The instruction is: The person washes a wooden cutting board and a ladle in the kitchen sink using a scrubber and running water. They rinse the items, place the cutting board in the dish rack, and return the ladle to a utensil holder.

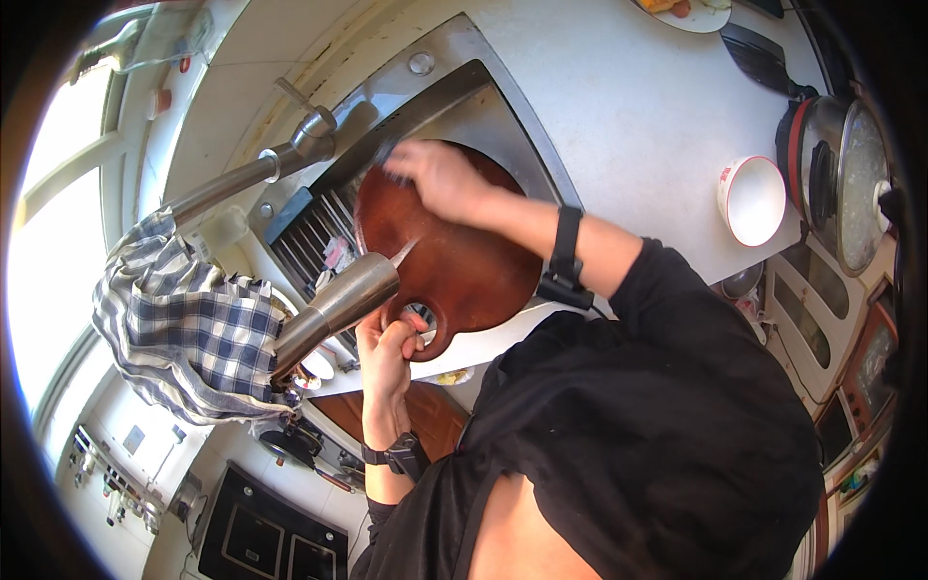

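My left hand (391, 344) grips the round ring handle of a brown wooden cutting board (464, 254), with fingers passing through the hole. The board is tilted over a stainless steel sink (500, 123). My right hand (446, 177) is at the board's far upper edge, blurred by motion. Under its fingertips is a dark scrubber (391, 161), too blurred to name more closely. The metal faucet spout (348, 290) points at the board, and a thin stream of water (404, 252) runs from it onto the wood.
A blue checked cloth (210, 326) drapes over the faucet pipe. Beside the board sits a slatted rack (312, 232) in the sink. On the counter (616, 130) stand a white bowl (754, 201), a lidded pot (841, 181), a black spatula (761, 58) and a plate of food (689, 18).
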{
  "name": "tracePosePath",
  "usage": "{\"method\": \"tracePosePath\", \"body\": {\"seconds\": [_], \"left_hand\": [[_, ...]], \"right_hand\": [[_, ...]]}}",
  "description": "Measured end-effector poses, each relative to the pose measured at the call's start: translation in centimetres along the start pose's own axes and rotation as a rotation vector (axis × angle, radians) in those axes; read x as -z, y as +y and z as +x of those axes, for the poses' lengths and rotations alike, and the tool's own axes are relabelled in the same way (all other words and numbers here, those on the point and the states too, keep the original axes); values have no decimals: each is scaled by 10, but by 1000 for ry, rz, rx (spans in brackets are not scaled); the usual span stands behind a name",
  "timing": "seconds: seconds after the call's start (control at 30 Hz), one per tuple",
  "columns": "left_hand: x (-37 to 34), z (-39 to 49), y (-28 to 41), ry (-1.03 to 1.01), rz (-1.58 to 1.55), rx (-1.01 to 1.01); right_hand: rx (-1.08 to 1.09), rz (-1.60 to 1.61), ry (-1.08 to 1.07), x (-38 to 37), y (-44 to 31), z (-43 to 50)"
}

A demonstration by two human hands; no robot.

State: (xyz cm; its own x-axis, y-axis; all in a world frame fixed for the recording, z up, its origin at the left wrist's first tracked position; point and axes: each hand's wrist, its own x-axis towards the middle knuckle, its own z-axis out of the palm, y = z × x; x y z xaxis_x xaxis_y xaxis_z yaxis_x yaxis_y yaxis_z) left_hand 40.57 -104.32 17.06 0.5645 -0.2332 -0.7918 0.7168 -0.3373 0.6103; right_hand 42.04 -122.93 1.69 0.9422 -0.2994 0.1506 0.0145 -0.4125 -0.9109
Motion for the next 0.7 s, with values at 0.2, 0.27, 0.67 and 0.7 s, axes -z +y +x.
{"method": "tracePosePath", "body": {"seconds": [0.2,0.27,0.67,0.7], "left_hand": [[-9,-1,-7,-2,-35,6],[-11,3,-7,9,-32,-33],[8,-10,-7,33,-376,9],[6,-5,-10,17,-362,0]], "right_hand": [[20,114,-45,-3,-2,-17],[246,118,-35,-23,-40,-42],[-493,23,47,-3,80,-43],[-419,-9,131,-6,65,-49]]}}
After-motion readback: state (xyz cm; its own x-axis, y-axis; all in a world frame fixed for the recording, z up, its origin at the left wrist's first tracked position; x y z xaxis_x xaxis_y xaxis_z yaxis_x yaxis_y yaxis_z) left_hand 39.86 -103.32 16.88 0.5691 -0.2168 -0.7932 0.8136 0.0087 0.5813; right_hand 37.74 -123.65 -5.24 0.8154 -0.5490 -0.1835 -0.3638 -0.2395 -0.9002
